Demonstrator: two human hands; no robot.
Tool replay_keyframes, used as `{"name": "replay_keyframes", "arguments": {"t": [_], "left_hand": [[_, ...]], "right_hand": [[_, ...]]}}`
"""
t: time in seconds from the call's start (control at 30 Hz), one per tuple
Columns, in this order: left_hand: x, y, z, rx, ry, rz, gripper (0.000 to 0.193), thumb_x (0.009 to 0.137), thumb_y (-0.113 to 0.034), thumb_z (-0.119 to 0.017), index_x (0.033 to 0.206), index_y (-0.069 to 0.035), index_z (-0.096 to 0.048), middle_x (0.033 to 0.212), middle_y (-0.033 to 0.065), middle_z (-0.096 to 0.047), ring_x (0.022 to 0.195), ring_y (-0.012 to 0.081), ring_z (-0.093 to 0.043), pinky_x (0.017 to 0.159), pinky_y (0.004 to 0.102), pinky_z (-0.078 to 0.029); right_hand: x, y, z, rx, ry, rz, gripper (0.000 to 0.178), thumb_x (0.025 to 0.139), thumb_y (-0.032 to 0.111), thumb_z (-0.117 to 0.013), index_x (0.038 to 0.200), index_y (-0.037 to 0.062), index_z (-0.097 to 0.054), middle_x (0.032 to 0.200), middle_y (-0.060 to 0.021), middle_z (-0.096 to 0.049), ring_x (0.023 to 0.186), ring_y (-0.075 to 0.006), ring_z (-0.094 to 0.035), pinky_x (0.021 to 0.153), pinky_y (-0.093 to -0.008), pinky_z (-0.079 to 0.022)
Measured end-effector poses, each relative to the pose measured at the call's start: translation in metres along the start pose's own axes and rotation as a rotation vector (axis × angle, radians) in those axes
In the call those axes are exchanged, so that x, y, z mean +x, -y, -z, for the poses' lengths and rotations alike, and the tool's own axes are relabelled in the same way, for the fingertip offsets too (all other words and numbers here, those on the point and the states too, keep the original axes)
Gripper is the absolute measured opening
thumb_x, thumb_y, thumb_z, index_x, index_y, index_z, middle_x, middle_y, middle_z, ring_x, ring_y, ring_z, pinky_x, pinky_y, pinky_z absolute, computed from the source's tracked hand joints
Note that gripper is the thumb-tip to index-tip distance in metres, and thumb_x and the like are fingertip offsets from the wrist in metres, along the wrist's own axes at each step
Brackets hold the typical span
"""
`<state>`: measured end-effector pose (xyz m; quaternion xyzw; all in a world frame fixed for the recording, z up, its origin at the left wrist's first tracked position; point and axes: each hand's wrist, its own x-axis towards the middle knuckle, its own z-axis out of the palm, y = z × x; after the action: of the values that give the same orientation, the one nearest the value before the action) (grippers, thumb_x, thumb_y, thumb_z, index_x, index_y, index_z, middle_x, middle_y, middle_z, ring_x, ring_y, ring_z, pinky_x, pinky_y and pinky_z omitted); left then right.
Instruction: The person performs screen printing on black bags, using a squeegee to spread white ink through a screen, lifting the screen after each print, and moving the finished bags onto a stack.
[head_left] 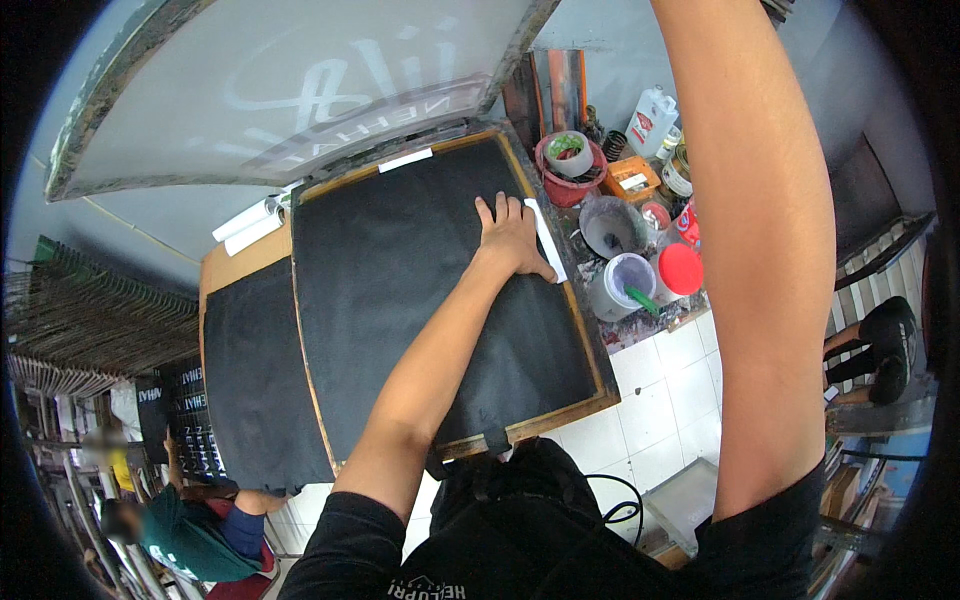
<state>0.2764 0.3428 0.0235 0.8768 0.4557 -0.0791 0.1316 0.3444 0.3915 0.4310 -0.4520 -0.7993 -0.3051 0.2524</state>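
My left hand (512, 240) lies open and flat, fingers spread, on a sheet of black cloth (400, 290) that covers a wood-edged board. Its thumb reaches to the white strip (545, 240) along the board's right edge. Another short white strip (405, 160) sits at the far edge. Beyond the board, a framed printing screen (290, 100) with pale lettering stands raised and tilted. My right arm (765, 270) stretches up past the top of the picture, so the right hand is out of sight.
Right of the board stand a white tub (622, 285) with a green handle, a red-lidded jar (681, 268), a grey bowl (612, 226), a red pot (570, 185) and a white jug (650, 120). A seated person (200, 535) is at lower left, beside racks (110, 300).
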Motion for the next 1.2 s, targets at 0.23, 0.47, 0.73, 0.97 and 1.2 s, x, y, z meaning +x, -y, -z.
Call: {"name": "replay_keyframes", "arguments": {"t": [0.23,0.47,0.73,0.97,1.2], "left_hand": [[-0.121,0.000,0.084,-1.254,-0.482,-0.368,0.080,0.087,-0.047,-0.075,0.143,0.005,-0.050,0.143,0.0286,-0.055,0.131,0.0367,-0.058,0.109,0.0456,-0.047],[-0.379,0.055,0.004,-1.837,-0.444,-0.083,0.050,0.098,-0.036,-0.068,0.123,0.006,-0.056,0.103,0.0298,-0.072,0.083,0.0367,-0.074,0.086,0.0489,-0.060],[-0.390,0.015,-0.120,-2.509,-0.298,0.599,0.017,0.100,-0.012,-0.057,0.099,0.004,-0.064,0.128,0.0361,-0.062,0.123,0.0448,-0.063,0.108,0.0548,-0.051],[-0.388,0.017,-0.114,-2.589,-0.237,0.800,0.037,0.105,-0.022,-0.051,0.114,0.012,-0.060,0.130,0.0347,-0.062,0.125,0.0436,-0.062,0.110,0.0512,-0.049],[-0.397,0.065,-0.111,-1.965,0.206,0.710,0.054,0.107,-0.039,-0.053,0.118,0.012,-0.065,0.104,0.0249,-0.075,0.090,0.0297,-0.075,0.079,0.0353,-0.060]], "right_hand": [[-0.108,0.004,0.016,-0.247,-0.051,0.094,0.035,0.100,0.028,-0.054,0.097,-0.0030,-0.070,0.084,-0.0215,-0.071,0.075,-0.0339,-0.068,0.071,-0.0420,-0.053],[-0.222,0.122,0.032,0.549,0.293,-0.195,0.033,0.098,0.031,-0.066,0.107,-0.0005,-0.069,0.101,-0.0183,-0.072,0.089,-0.0330,-0.071,0.078,-0.0399,-0.055],[-0.162,0.086,-0.260,0.493,0.454,-0.312,0.058,0.090,0.035,-0.073,0.135,0.0004,-0.061,0.131,-0.0267,-0.065,0.124,-0.0409,-0.060,0.110,-0.0432,-0.044],[-0.137,0.126,-0.377,0.245,0.483,-0.134,0.063,0.082,0.036,-0.079,0.133,0.0046,-0.059,0.125,-0.0186,-0.067,0.121,-0.0338,-0.062,0.109,-0.0536,-0.040],[-0.197,0.146,-0.294,0.411,0.277,0.049,0.027,0.080,0.018,-0.076,0.102,0.0080,-0.064,0.098,-0.0110,-0.066,0.099,-0.0314,-0.066,0.078,-0.0442,-0.054]]}}
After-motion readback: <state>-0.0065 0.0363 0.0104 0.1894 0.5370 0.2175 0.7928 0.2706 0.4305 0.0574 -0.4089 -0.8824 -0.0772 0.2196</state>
